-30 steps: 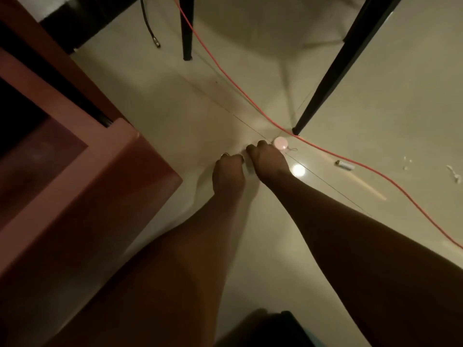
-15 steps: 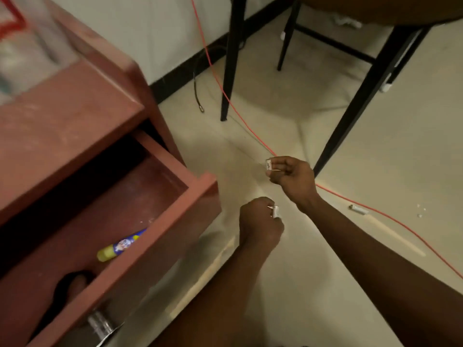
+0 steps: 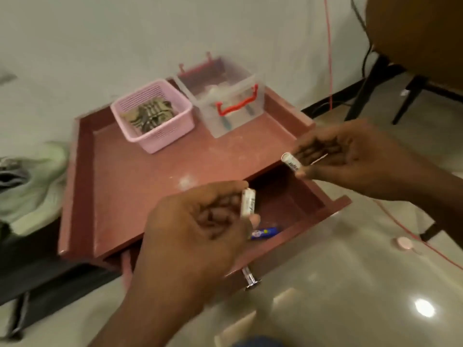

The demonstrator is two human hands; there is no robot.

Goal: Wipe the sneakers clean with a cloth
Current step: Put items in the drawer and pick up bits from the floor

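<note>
Lying sneaker (image 3: 32, 186): pale green, grey inside, far left of the frame, just beside the red tabletop (image 3: 140, 186).
Pink basket (image 3: 165, 139): patterned folded fabric (image 3: 150, 113), upper centre.
Clear box (image 3: 238, 113): red handles, blurred whitish contents.
Open drawer (image 3: 288, 196): blue tube (image 3: 265, 232).
Left hand (image 3: 200, 226): pinches a white cylinder (image 3: 248, 204).
Right hand (image 3: 338, 151): pinches a second white cylinder (image 3: 290, 161).

I see the left hand (image 3: 200, 229) pinching a white cylinder (image 3: 248, 202) over the open drawer (image 3: 295, 201). The right hand (image 3: 338, 156) holds a second cylinder (image 3: 290, 161). Blue tube (image 3: 265, 232) in drawer. Basket (image 3: 152, 116) and clear box (image 3: 225, 101) on cabinet (image 3: 150, 186). Sneaker (image 3: 32, 181) at far left.
</note>
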